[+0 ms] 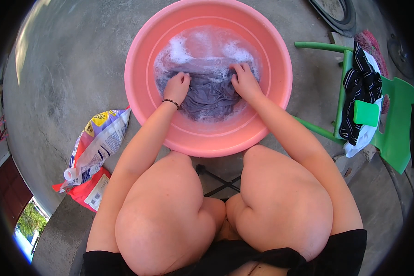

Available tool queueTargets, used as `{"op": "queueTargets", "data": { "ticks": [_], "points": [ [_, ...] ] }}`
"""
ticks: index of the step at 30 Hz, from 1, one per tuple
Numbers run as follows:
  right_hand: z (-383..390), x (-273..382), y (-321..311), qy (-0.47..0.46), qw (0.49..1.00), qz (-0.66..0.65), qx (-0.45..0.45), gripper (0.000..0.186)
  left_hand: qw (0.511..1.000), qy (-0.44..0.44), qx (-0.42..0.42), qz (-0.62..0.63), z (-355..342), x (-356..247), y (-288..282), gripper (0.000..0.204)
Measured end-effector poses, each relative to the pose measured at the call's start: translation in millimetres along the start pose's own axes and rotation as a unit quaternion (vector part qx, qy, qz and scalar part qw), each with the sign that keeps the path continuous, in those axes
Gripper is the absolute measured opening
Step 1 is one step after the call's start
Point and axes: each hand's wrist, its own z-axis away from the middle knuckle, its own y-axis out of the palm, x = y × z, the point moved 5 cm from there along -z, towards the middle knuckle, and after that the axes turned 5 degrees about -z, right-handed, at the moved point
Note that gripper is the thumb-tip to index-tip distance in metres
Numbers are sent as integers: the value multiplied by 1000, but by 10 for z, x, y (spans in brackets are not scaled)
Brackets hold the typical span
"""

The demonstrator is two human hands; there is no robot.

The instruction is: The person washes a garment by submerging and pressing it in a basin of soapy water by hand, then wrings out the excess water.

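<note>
A wet grey cloth [210, 95] lies bunched in sudsy water inside a large pink basin [134, 73]. At the cloth's left side, my left hand [176, 87] has its fingers closed on the fabric; a dark beaded bracelet circles that wrist. My right hand [245, 83] pinches the cloth's far right part with bent fingers. Between the hands the fabric is wrinkled and partly under water. White foam [180, 49] floats beyond it, toward the basin's far side. What kind of garment or cloth it is, I cannot tell.
To the left, a purple-and-white detergent bag [99, 140] with a white cap leans near a red packet [93, 188]. On the right stands a green chair [395, 124] bearing black-and-white cloths [354, 92] and a green block [366, 113]. My knees flank the basin's near rim.
</note>
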Motion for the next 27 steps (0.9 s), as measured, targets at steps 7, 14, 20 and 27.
{"op": "queueTargets", "data": {
  "ticks": [7,14,20,27],
  "points": [
    [-18,118,-156,-82,979,186,-31,46,903,251,-292,-189,183,-459,-311,30],
    [31,-103,100,37,966,151,206,58,937,154,-23,-311,76,-246,-52,49],
    [153,-131,350,178,887,-2,426,71,919,15,216,-329,76,180,169,62],
    [78,-449,334,225,931,-41,283,70,964,-23,141,-222,80,-29,68,62]
  ]
}}
